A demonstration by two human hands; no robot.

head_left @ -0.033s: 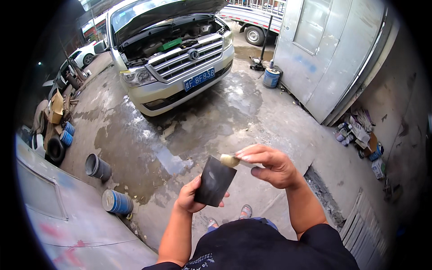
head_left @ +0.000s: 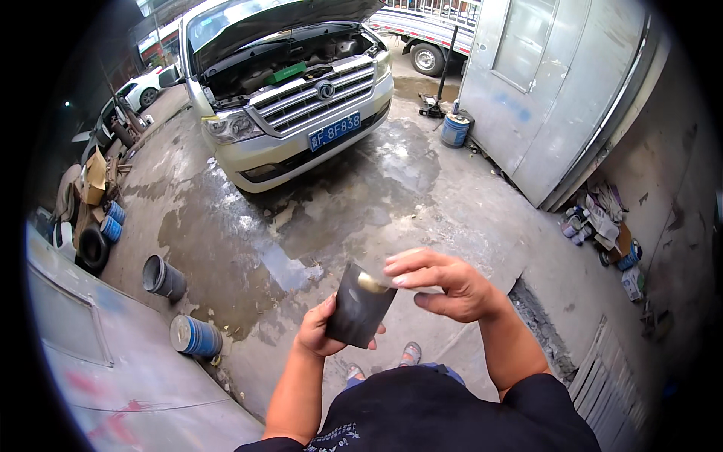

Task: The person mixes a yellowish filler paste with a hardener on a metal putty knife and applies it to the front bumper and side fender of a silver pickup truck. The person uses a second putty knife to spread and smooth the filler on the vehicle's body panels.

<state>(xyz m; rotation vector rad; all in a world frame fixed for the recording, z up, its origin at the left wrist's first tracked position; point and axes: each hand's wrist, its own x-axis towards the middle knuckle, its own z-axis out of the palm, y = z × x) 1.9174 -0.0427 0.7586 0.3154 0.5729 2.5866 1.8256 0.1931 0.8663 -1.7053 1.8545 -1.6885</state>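
My left hand (head_left: 320, 333) holds a dark, stiff rectangular sheet (head_left: 360, 307) upright in front of my chest, gripping it from behind at its lower left. My right hand (head_left: 446, 285) pinches a small pale object with a brassy tip (head_left: 369, 282), and that tip touches the sheet's upper edge. Both forearms come up from the lower edge over my dark shirt. My sandalled feet (head_left: 380, 363) show below the sheet on the concrete.
A white van (head_left: 301, 113) with its hood raised stands ahead on wet concrete. A blue drum (head_left: 194, 336) and a dark bucket (head_left: 162, 277) lie at the left, near tyres (head_left: 92, 245). A grey metal door (head_left: 542, 90), a blue pail (head_left: 454, 129) and clutter (head_left: 599, 222) are on the right.
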